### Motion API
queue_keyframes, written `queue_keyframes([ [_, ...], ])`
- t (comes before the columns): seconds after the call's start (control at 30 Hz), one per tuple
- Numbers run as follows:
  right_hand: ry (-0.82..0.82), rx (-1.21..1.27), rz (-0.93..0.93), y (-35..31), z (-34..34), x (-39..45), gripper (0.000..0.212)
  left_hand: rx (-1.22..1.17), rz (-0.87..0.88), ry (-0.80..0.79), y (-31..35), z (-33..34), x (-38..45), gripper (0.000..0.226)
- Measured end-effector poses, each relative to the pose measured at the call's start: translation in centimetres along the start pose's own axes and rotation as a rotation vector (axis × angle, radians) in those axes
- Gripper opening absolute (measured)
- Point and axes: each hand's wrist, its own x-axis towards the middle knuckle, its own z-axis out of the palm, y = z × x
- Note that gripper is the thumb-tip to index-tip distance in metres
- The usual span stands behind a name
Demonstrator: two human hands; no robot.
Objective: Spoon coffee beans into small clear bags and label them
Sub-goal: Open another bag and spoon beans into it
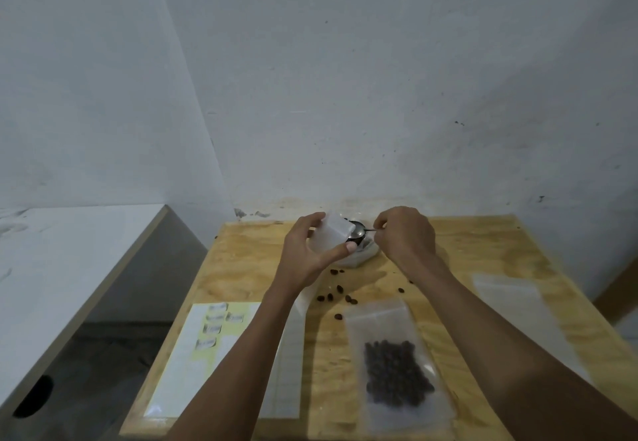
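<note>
Left hand [307, 250] grip holding clear bag [333, 233] open at worktop [241, 268] far edge. Right hand [405, 233] grip pinching spoon [360, 232], bowl at bag mouth over bean tub [359, 257]. Loose beans [336, 294] mid-worktop. Filled bag [397, 371] near front edge. Labels [214, 326] front-left.

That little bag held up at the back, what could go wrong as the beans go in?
Beans may miss: the left hand holds the small clear bag in the air while the right hand brings the spoon to its mouth. Loose beans already lie on the table, and the arms could sweep them off.
</note>
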Motion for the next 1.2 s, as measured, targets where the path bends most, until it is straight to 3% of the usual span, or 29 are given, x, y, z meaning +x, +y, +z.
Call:
queue_keyframes([
  [0.23, -0.055, -0.030, 0.002, -0.5, 1.5, -0.4, 0.020, -0.136, -0.069, 0.042, -0.7, 0.8, 1.1, 0.088],
  [0.43, -0.166, 0.119, 0.063, -0.8, 2.6, 0.2, 0.019, -0.209, -0.066, 0.047, -0.3, 0.6, 1.6, 0.085],
  [0.7, -0.195, 0.363, 0.112, 0.2, 2.9, 0.7, 0.015, -0.164, -0.055, 0.036, -0.8, 0.4, 1.7, 0.068],
  [0.93, -0.163, 0.477, 0.178, 1.3, 1.9, 0.8, 0.011, 0.019, -0.010, 0.006, -1.2, -0.4, 1.1, 0.098],
  [1.2, -0.147, 0.481, 0.172, 1.6, -1.3, 1.5, 0.008, 0.426, 0.117, -0.085, -1.8, -1.0, 0.4, 0.120],
])
